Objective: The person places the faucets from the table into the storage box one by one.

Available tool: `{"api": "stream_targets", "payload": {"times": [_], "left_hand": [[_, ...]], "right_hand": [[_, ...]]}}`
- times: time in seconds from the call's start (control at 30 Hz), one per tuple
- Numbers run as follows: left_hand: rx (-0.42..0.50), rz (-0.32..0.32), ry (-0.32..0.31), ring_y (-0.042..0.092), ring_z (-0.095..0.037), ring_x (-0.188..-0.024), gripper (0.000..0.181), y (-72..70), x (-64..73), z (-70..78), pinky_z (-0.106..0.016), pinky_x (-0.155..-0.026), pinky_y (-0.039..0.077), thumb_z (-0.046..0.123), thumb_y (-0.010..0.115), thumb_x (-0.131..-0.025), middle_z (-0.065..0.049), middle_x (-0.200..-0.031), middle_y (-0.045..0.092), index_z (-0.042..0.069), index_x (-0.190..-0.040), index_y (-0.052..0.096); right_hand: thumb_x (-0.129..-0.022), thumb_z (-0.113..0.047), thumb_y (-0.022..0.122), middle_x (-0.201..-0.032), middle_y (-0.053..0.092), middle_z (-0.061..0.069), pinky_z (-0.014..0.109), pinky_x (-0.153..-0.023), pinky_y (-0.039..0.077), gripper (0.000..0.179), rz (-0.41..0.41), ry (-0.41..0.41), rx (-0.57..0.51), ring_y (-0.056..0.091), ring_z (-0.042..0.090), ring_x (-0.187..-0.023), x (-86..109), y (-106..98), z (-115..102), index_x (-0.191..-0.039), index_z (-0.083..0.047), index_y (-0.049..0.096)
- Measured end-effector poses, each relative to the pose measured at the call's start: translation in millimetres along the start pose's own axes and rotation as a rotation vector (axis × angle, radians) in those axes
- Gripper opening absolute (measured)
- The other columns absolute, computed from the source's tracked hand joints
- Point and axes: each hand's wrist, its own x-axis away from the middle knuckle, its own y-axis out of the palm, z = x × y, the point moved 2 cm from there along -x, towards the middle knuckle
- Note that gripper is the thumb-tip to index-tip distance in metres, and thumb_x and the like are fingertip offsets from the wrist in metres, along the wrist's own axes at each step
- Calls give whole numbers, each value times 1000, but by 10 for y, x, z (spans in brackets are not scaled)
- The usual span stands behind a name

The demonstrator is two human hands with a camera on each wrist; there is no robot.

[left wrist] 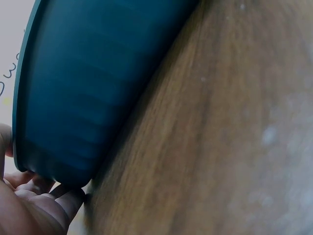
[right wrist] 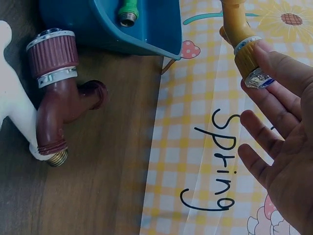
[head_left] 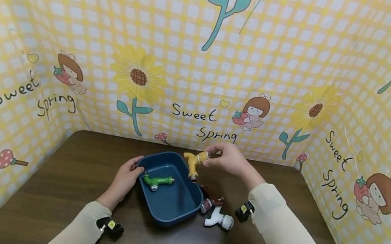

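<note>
My right hand (head_left: 231, 160) pinches a yellow plastic tap (head_left: 193, 163) by its ribbed knob, between thumb and index finger. The tap hangs in the air over the right rim of a blue plastic basin (head_left: 175, 208), with its threaded end downward. In the right wrist view the other fingers are spread away from the yellow tap (right wrist: 238, 22). At the basin's far left corner my left hand (head_left: 123, 182) grips the rim, thumb on top and fingers outside. Inside the basin lies a green tap (head_left: 158, 182), near the left wall.
Right of the basin, a maroon tap (right wrist: 57, 100) and a white tap (head_left: 217, 218) lie close together on the brown wooden table (head_left: 66, 187). A yellow checked cloth (head_left: 202, 76) with printed flowers rises behind the table and along both sides.
</note>
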Motion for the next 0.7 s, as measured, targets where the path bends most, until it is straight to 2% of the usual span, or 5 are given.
{"api": "stream_targets", "payload": {"times": [0.2,0.33,0.47,0.7], "left_hand": [[2,1,0,42,-29,-142,52,-10,-9,-10,-47,-116,35,17,50,-106,-20,-158,43,8,-157,40],[-1,-1,1,44,-29,-141,52,-5,-11,-15,-47,-115,36,17,50,-106,-21,-157,44,8,-157,40],[1,-1,5,45,-30,-141,52,-7,-15,-21,-47,-115,37,16,50,-106,-21,-157,44,8,-156,41],[-2,4,7,44,-30,-141,52,-3,-7,-19,-48,-115,36,16,51,-106,-21,-157,44,7,-156,41]], "right_hand": [[-78,-35,90,-104,73,-7,45,-97,50,35,-3,-18,20,65,23,-108,-69,17,-50,-110,-25,77],[-80,-34,89,-107,73,-7,45,-99,49,39,-16,-13,29,64,18,-107,-109,39,-84,-114,-21,77],[-81,-32,88,-107,73,-8,42,-99,51,39,-35,-9,33,65,16,-106,-167,89,-113,-116,-19,77],[-80,-30,89,-104,74,-9,39,-97,52,32,-50,7,34,66,13,-104,-262,154,-152,-109,-22,76]]}}
